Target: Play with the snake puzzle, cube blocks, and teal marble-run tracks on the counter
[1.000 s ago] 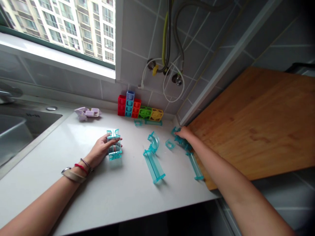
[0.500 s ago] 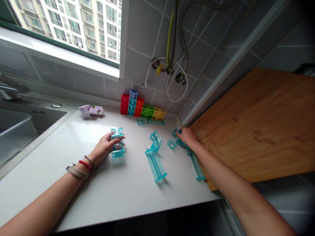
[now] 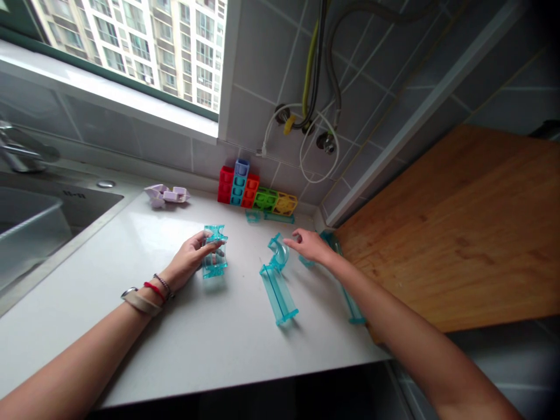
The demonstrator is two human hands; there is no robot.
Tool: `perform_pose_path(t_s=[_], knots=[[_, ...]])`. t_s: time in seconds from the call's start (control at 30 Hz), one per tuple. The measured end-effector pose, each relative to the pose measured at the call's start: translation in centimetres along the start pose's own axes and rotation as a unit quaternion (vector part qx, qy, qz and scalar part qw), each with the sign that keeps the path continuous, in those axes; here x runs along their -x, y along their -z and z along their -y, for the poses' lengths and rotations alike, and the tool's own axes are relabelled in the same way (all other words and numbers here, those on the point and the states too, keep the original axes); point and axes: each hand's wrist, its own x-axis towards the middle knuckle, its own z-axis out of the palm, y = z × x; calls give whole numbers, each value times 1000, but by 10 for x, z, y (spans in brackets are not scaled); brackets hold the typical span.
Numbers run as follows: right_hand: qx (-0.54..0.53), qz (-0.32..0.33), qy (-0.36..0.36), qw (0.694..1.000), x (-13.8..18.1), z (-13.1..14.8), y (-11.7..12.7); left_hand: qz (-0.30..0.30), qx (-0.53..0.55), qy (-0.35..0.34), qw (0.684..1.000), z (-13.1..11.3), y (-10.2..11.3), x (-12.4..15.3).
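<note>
My left hand (image 3: 195,255) is wrapped round a clear teal toy block (image 3: 214,269), with the thumb across its front. My right hand (image 3: 310,245) is in the air, thumb and fingers apart, with nothing in it. Just left of its fingertips lies a curved teal tube piece (image 3: 280,253). A long straight teal track piece (image 3: 279,294) adjoins the curve at its near end. Below the right hand, a small teal piece (image 3: 306,262) is partly covered. Another long teal piece (image 3: 351,303) lies beside the board, partly hidden by my right forearm.
Coloured blocks (image 3: 265,199) stand in a row against the tiled wall, with a flat teal piece (image 3: 279,217) before them. A lilac toy (image 3: 167,196) sits near the sink (image 3: 98,201). A wooden board (image 3: 459,233) bounds the white counter (image 3: 210,344) on the right.
My right hand has let go of the teal pieces by the board and moved left towards the curved tube, its fingers now apart. My left hand keeps its hold on the block.
</note>
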Motion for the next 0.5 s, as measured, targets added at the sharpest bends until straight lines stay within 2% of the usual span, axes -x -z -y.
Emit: perform_pose_path(t_s=[0.13,0.23,0.37,0.5], knots=[[-6,12,-36,999,-12,23,-6,1,-2,3,1000,0,0,0],[-11,33,-56,998,-30,27,-8,5,-8,4,1000,1,1,-1],[-22,80,-72,994,-52,19,-1,7,-16,3,1000,2,2,-1],[5,104,-83,991,-58,1,14,11,-21,-2,1000,2,2,-1]])
